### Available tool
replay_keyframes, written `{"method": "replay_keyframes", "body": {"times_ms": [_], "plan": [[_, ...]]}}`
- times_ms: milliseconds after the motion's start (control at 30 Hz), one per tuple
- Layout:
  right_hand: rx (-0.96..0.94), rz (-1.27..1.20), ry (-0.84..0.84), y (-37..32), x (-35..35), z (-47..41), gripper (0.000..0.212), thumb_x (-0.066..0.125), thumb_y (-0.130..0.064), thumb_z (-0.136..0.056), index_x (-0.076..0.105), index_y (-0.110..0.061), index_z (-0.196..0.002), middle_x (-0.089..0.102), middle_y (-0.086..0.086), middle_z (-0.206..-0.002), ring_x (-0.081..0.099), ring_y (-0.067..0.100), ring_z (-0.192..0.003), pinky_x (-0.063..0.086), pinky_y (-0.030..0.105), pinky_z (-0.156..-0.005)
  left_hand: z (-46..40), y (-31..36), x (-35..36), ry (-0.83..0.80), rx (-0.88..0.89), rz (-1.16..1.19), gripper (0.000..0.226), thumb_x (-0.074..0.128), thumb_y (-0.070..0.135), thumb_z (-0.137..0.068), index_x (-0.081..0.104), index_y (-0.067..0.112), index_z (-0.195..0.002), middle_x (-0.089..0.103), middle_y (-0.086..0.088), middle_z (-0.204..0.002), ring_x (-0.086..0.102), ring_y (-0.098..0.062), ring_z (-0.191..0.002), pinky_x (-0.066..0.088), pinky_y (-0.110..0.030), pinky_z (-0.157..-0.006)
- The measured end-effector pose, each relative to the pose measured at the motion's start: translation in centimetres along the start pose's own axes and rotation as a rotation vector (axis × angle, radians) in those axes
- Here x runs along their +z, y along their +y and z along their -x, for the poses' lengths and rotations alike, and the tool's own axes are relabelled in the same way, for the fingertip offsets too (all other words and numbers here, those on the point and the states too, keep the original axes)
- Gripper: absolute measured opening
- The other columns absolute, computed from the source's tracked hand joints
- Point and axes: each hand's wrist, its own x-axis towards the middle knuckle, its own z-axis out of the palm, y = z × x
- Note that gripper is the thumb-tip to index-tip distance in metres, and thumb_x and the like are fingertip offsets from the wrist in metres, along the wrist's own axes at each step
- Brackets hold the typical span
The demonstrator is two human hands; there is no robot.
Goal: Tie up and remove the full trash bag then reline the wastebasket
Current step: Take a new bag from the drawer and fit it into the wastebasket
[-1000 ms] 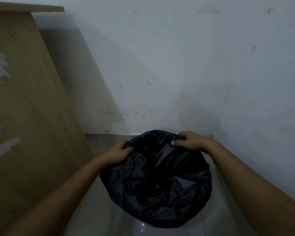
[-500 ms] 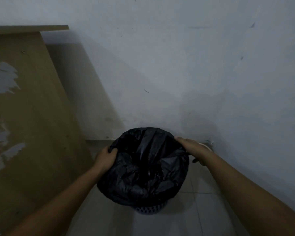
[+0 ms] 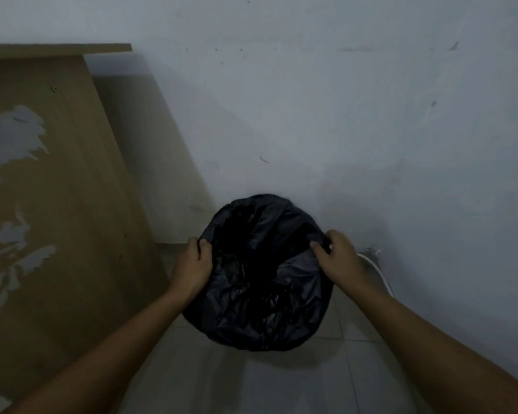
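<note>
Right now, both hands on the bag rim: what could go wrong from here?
1. The black trash bag is still open and untied; lifting now may spill its contents.
2. The left hand and right hand pinch thin film only, so it could tear or slip.
3. The white cable lies close beside the bag and could snag.

Dim indoor corner, most likely a room in a home. We note a painted wall (image 3: 356,115), pale and scuffed with small marks, meeting a floor (image 3: 281,383) of light glossy tiles. At left stands the side panel (image 3: 57,204) of a brown wood-laminate piece of furniture, its veneer peeling in grey patches. A white cable (image 3: 380,273) runs along the wall base at right.
</note>
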Motion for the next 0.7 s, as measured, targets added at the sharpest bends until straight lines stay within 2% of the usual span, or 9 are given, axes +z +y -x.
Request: {"method": "replay_keyframes", "body": {"times_ms": [67, 100, 200, 267, 300, 367, 400, 467, 700], "plan": [[-0.183, 0.161, 0.241, -0.6, -0.2, 0.5, 0.052, 0.073, -0.052, -0.096, 0.060, -0.011, -0.125, 0.054, 0.009, -0.124, 0.052, 0.028, -0.114, 0.044, 0.036, -0.092, 0.0, 0.0, 0.1, -0.004, 0.037, -0.030, 0.039, 0.032, 0.042, -0.112, 0.046, 0.011, -0.093, 0.059, -0.014, -0.085, 0.060, -0.033, -0.082, 0.047, -0.042, -0.075], [-0.339, 0.163, 0.290, -1.1, -0.4, 0.8, 0.054, 0.073, -0.052, -0.096, 0.059, -0.010, -0.128, 0.054, 0.009, -0.128, 0.052, 0.029, -0.116, 0.045, 0.040, -0.097, 0.0, 0.2, 0.2, -0.016, 0.057, -0.028, 0.038, 0.032, 0.042, -0.112, 0.044, 0.011, -0.091, 0.056, -0.012, -0.081, 0.058, -0.030, -0.077, 0.045, -0.041, -0.071], [-0.677, 0.090, 0.096, -3.7, 0.4, 2.5, 0.053, 0.071, -0.049, -0.099, 0.061, -0.009, -0.131, 0.061, 0.009, -0.130, 0.059, 0.028, -0.118, 0.052, 0.037, -0.097, 0.2, 0.8, 0.5, -0.038, 0.147, -0.052, 0.037, 0.035, 0.037, -0.112, 0.039, 0.012, -0.086, 0.047, -0.008, -0.073, 0.046, -0.022, -0.064, 0.033, -0.039, -0.061], [-0.633, 0.144, -0.129, -4.9, 2.8, 3.2, 0.068, 0.060, -0.064, -0.100, 0.053, -0.016, -0.147, 0.057, 0.006, -0.143, 0.055, 0.025, -0.131, 0.052, 0.040, -0.106, 0.3, 1.0, 0.6, -0.054, 0.184, -0.084, 0.037, 0.035, 0.038, -0.112, 0.037, 0.013, -0.085, 0.044, -0.007, -0.071, 0.042, -0.019, -0.060, 0.030, -0.038, -0.059], [-0.556, 0.227, -0.223, -5.2, 4.5, 3.2, 0.081, 0.053, -0.075, -0.098, 0.042, -0.022, -0.158, 0.049, 0.006, -0.156, 0.046, 0.028, -0.144, 0.043, 0.046, -0.118, 0.3, 1.1, 0.6, -0.060, 0.200, -0.101, 0.036, 0.036, 0.038, -0.112, 0.037, 0.014, -0.085, 0.043, -0.007, -0.071, 0.041, -0.018, -0.060, 0.030, -0.037, -0.058], [-0.392, 0.467, -0.352, -4.7, 7.5, 2.7, 0.110, 0.039, -0.096, -0.084, 0.004, -0.035, -0.169, 0.012, 0.007, -0.177, 0.006, 0.040, -0.162, 0.005, 0.061, -0.131, 0.1, 1.2, 0.7, -0.066, 0.238, -0.131, 0.036, 0.037, 0.038, -0.112, 0.036, 0.015, -0.084, 0.042, -0.006, -0.070, 0.040, -0.018, -0.059, 0.029, -0.037, -0.057], [-0.338, 0.578, -0.387, -4.2, 8.7, 2.2, 0.122, 0.035, -0.103, -0.076, -0.013, -0.039, -0.167, -0.010, 0.005, -0.178, -0.013, 0.044, -0.162, -0.009, 0.068, -0.127, 0.0, 1.2, 0.6, -0.065, 0.259, -0.152, 0.036, 0.038, 0.037, -0.111, 0.035, 0.016, -0.082, 0.041, -0.006, -0.070, 0.040, -0.019, -0.059, 0.029, -0.038, -0.057], [-0.279, 0.748, -0.438, -2.7, 10.5, 1.4, 0.134, 0.034, -0.109, -0.064, -0.031, -0.041, -0.161, -0.037, 0.007, -0.169, -0.034, 0.049, -0.154, -0.019, 0.078, -0.116, -0.3, 1.1, 0.5, -0.062, 0.313, -0.207, 0.037, 0.039, 0.037, -0.111, 0.034, 0.017, -0.080, 0.041, -0.005, -0.072, 0.042, -0.020, -0.062, 0.030, -0.040, -0.059], [-0.129, 0.926, -0.558, 0.6, 15.1, 0.8, 0.139, 0.046, -0.102, -0.068, -0.037, -0.035, -0.158, -0.048, 0.014, -0.163, -0.037, 0.054, -0.150, -0.021, 0.083, -0.109, -0.9, 0.6, -0.3, -0.085, 0.455, -0.363, 0.047, 0.050, 0.048, -0.105, 0.037, 0.016, -0.073, 0.043, -0.002, -0.073, 0.044, -0.010, -0.066, 0.028, -0.035, -0.058]]}}
